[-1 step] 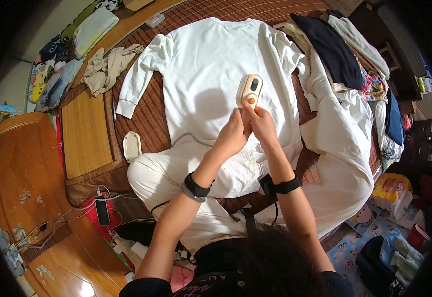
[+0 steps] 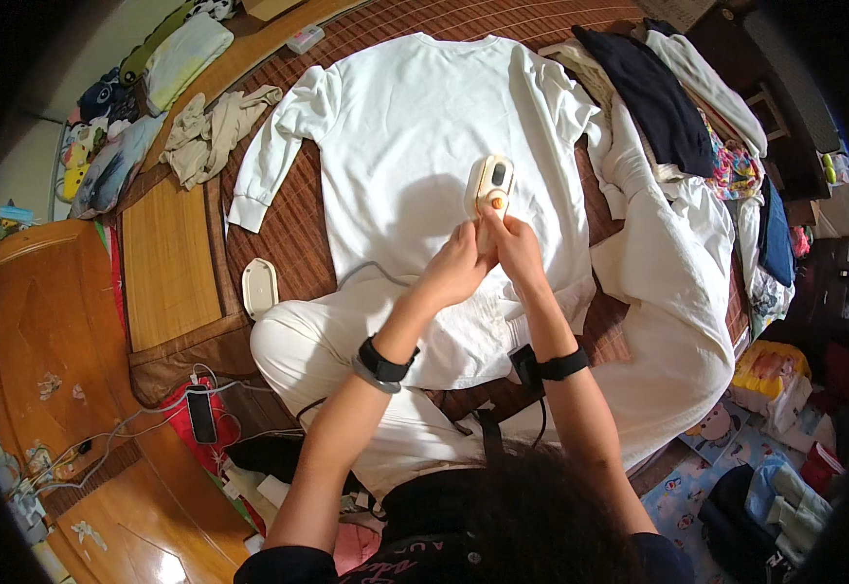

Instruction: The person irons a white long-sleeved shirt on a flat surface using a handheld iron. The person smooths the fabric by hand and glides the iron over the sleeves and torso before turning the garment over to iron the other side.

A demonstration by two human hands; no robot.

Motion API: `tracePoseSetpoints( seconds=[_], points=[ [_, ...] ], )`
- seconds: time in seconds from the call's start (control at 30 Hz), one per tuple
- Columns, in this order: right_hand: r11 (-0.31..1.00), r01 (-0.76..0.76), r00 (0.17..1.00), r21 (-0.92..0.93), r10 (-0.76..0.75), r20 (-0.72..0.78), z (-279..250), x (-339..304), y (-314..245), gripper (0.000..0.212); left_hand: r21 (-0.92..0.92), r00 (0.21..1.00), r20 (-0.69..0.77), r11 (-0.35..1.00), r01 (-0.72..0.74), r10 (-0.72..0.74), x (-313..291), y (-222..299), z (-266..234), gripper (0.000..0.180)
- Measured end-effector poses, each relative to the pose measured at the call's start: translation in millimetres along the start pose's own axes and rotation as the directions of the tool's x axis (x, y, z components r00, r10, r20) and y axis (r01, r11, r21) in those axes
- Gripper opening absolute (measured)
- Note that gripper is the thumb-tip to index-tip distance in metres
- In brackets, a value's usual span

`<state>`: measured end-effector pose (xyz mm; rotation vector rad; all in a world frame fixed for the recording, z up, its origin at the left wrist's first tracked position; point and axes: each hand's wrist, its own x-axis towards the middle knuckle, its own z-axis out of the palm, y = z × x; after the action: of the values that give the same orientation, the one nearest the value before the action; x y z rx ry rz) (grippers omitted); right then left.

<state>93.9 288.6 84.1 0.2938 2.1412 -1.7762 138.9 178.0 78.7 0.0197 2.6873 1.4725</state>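
While both hands were close together, clamped on the narrow handle of a cream handheld device [image 2: 484,179], its rounded head pointed toward the far side, over the lower middle of a white long-sleeved shirt [image 2: 395,127]. The left hand [image 2: 455,261] gripped from the left and the right hand [image 2: 520,253] from the right, with thumb tips just beside or on the orange button [image 2: 496,203]; which of these I could not tell. Beyond the button, a dark oval window showed on the head. Whether the underside touched the fabric was not clear, though a shadow fell on the shirt to the left.

The shirt lay spread on a brown striped mat [image 2: 293,238], its neckline at the far end, and its left sleeve reached out toward the left. A grey cord [image 2: 378,268] curved across its near left part. Beside the person's left knee [image 2: 283,341] rested a cream oval cover [image 2: 260,289]. Rumpled beige cloth [image 2: 208,138] lay far left, a dark garment [image 2: 643,97] far right, and a phone [image 2: 200,416] near left on red fabric [image 2: 179,420].
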Motion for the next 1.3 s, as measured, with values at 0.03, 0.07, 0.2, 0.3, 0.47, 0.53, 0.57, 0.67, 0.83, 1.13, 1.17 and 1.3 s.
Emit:
tracePoseSetpoints(
  seconds=[0.03,0.07,0.2,0.3,0.47,0.53,0.57,0.67,0.83,1.13,1.17,1.3],
  points=[
    [0.997,-0.045,0.999,-0.055,0.045,-0.002,-10,8,22,0.046,0.119,0.986,0.147,0.991,0.066,-0.083,4,-9,5,0.042],
    [0.996,-0.085,0.996,-0.002,0.085,0.024,-22,18,48,0.048,0.24,0.944,0.282,0.965,0.103,-0.17,11,-14,6,0.047],
    [0.974,-0.174,0.975,0.144,0.15,0.163,-8,11,65,0.045,0.439,1.0,0.018,0.899,-0.006,-0.003,31,-61,-51,0.047],
    [0.93,-0.246,0.96,0.271,0.197,0.197,3,12,63,0.044,0.474,0.942,0.018,0.832,0.288,-0.336,45,-102,-79,0.081],
    [0.904,-0.31,0.95,0.296,0.283,0.131,16,23,58,0.055,0.546,0.844,0.089,0.735,0.403,-0.529,49,-126,-92,0.085],
    [0.91,-0.314,0.949,0.272,0.29,0.125,22,28,54,0.057,0.489,0.848,0.114,0.772,0.406,-0.518,51,-125,-96,0.083],
    [0.93,-0.307,0.947,0.203,0.278,0.158,26,29,51,0.059,0.463,0.839,0.117,0.776,0.427,-0.531,51,-128,-101,0.082],
    [0.947,-0.307,0.939,0.098,0.285,0.19,42,30,42,0.062,0.459,0.848,0.16,0.799,0.388,-0.505,52,-122,-116,0.078],
    [0.951,-0.301,0.94,0.066,0.285,0.189,42,36,42,0.067,0.256,0.996,0.055,0.964,-0.076,0.065,49,38,-159,0.059],
    [0.949,-0.302,0.942,0.089,0.284,0.179,44,45,56,0.064,0.146,0.934,-0.347,0.979,0.144,-0.086,-73,52,-275,0.032],
    [0.945,-0.308,0.94,0.107,0.284,0.191,43,47,61,0.064,0.172,0.906,-0.398,0.958,0.23,-0.145,-92,37,-289,0.031],
    [0.967,-0.248,0.952,0.049,0.234,0.199,38,48,57,0.066,0.32,0.884,-0.436,0.888,0.329,-0.17,-173,6,-356,0.029]
  ],
)
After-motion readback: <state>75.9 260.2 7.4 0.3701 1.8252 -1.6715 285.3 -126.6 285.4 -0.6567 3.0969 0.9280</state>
